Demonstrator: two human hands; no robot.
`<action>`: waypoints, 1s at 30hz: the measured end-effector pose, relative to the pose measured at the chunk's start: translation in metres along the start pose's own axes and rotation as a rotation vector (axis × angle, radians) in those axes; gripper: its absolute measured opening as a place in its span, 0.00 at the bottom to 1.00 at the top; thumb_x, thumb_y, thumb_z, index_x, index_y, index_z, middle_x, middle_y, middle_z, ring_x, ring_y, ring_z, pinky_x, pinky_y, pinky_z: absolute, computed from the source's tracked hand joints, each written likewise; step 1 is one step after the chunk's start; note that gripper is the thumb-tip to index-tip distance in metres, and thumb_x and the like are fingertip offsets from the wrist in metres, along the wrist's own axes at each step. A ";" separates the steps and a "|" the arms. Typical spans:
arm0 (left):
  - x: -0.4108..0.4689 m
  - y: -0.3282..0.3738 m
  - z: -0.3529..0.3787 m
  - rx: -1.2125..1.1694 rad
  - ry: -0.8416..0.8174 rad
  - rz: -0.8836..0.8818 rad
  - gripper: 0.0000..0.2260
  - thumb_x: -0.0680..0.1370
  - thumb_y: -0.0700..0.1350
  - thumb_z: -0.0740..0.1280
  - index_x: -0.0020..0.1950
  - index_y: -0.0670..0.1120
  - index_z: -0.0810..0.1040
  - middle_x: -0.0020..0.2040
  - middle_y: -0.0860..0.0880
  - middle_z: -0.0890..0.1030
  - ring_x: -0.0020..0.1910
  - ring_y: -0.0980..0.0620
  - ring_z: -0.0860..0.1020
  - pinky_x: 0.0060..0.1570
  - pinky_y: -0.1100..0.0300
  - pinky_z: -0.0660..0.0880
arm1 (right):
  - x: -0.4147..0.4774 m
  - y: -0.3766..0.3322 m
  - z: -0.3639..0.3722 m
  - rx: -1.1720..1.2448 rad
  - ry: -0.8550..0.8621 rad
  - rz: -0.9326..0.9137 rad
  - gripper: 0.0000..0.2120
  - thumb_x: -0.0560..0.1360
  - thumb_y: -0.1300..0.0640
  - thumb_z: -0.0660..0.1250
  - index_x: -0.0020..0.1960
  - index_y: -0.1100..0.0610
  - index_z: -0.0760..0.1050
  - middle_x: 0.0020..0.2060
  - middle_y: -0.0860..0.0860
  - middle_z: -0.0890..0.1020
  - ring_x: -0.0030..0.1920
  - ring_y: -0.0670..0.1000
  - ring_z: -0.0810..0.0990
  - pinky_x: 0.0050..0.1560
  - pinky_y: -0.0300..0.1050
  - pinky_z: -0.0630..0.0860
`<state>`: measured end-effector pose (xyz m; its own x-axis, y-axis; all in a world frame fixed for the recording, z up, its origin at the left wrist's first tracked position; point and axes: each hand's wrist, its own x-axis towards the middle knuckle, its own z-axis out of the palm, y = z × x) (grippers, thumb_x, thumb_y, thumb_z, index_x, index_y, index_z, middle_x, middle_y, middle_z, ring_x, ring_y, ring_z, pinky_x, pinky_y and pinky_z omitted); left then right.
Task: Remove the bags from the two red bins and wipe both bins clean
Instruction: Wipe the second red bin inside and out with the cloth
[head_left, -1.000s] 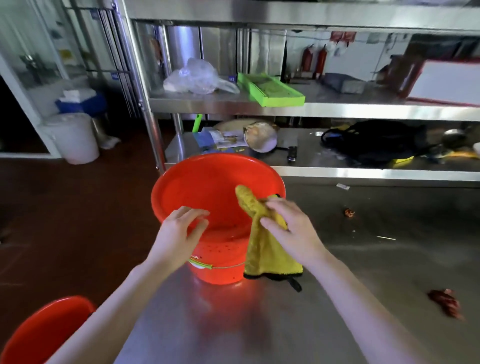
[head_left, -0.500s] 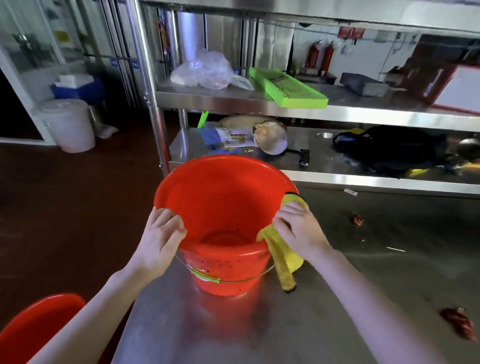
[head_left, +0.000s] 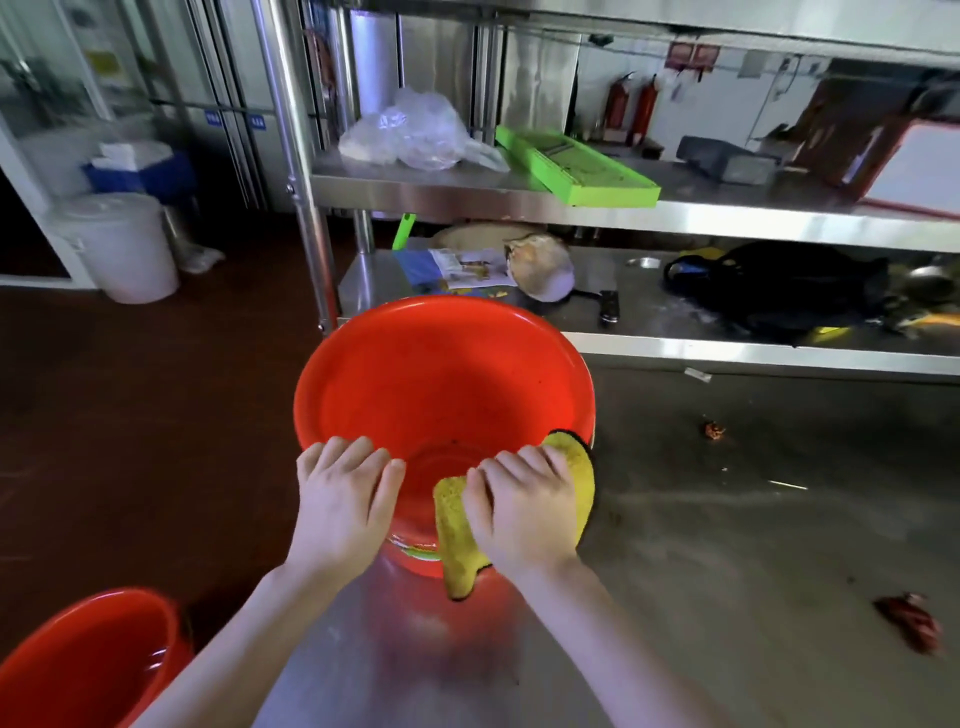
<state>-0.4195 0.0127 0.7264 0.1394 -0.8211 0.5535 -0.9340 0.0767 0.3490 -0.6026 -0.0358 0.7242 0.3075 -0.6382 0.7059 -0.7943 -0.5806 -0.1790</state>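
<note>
- The red bin (head_left: 441, 384) stands on the steel worktop (head_left: 727, 545), close to its left edge, with its mouth facing up and its red inner wall and floor in plain sight.
- The left hand (head_left: 340, 504) sits on the near rim of the red bin. Its grip is narrow, with the fingers curled over the rim and the fingertips dipping inside.
- The right hand (head_left: 522, 512) is on the same near rim, just beside the left hand and not touching it.
- The right hand's grip is closed around the yellow cloth (head_left: 456, 535), with the fingers bent over the cloth and pressing it onto the rim.
- The yellow cloth is draped across the rim. One part shows beyond the knuckles, and a dark-edged corner hangs down the bin's outer wall.
- The second red bin (head_left: 88, 660) is at the lower left, off the worktop and lower than it, well apart from both hands and only partly in view.
- Red scraps (head_left: 911, 618) lie on the worktop at the far right, and a smaller scrap (head_left: 716, 430) lies farther back.
- A steel shelf rack (head_left: 727, 221) stands behind the worktop. Its upper shelf carries a crumpled clear plastic bag (head_left: 415, 130) and a green tray (head_left: 576, 166).
- The lower shelf holds a black bag (head_left: 779, 286).
- A white bucket (head_left: 124, 249) stands on the dark floor at the far left.
</note>
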 end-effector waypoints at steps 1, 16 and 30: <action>-0.002 0.001 -0.002 -0.038 -0.025 0.013 0.16 0.80 0.50 0.53 0.32 0.51 0.65 0.32 0.56 0.66 0.36 0.51 0.68 0.49 0.48 0.67 | 0.007 0.013 -0.005 0.026 -0.044 -0.055 0.17 0.74 0.55 0.60 0.28 0.55 0.73 0.24 0.49 0.74 0.30 0.55 0.72 0.42 0.49 0.72; 0.001 -0.007 -0.027 0.294 -0.254 0.336 0.18 0.78 0.56 0.55 0.50 0.47 0.80 0.43 0.50 0.76 0.44 0.45 0.76 0.56 0.48 0.69 | 0.031 0.032 -0.006 0.150 -0.094 0.245 0.17 0.72 0.59 0.55 0.25 0.57 0.61 0.22 0.52 0.66 0.32 0.57 0.68 0.42 0.46 0.64; -0.003 -0.067 -0.048 0.128 -0.416 0.287 0.28 0.77 0.69 0.50 0.61 0.51 0.77 0.57 0.55 0.76 0.69 0.51 0.68 0.74 0.41 0.52 | 0.044 0.090 -0.033 0.130 -0.439 -0.153 0.17 0.76 0.61 0.59 0.29 0.55 0.66 0.26 0.47 0.68 0.34 0.53 0.68 0.49 0.52 0.72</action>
<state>-0.3412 0.0370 0.7378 -0.2458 -0.9346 0.2571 -0.9520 0.2828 0.1176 -0.6773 -0.0993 0.7614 0.6300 -0.6772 0.3800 -0.6589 -0.7252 -0.1999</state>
